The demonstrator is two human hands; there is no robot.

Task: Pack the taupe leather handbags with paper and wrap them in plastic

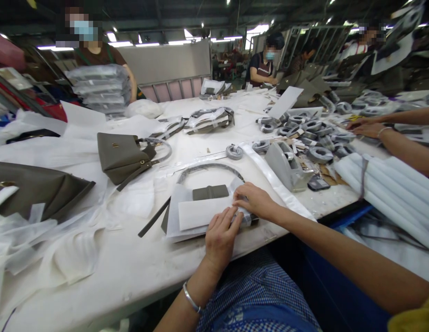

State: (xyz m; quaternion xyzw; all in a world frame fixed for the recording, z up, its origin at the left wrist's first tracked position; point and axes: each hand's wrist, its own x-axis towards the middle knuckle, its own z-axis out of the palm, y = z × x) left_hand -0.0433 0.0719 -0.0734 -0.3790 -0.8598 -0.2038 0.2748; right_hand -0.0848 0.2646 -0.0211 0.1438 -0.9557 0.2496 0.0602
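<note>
A dark olive handbag (210, 192) lies flat in front of me, mostly covered by translucent wrapping paper (173, 214) and a white foam sheet (197, 214). Its wrapped handle (211, 167) arches away from me, and a strap (154, 217) sticks out at the left. My left hand (221, 235) rests on the sheet near the bag's right end, fingers stretched out and lying flat. My right hand (254, 200) is closed at the right edge of the wrapping, thumb and fingers bent together; what they pinch is hidden. Both hands' fingertips almost meet.
Another olive handbag (119, 157) stands to the left, with a larger one (38, 189) beyond loose white wrapping (72, 253). Wrapped handle coils (320, 154), a tape dispenser (287, 166) and rolled foam (390, 193) lie at right. A co-worker's hands (370, 129) reach in there.
</note>
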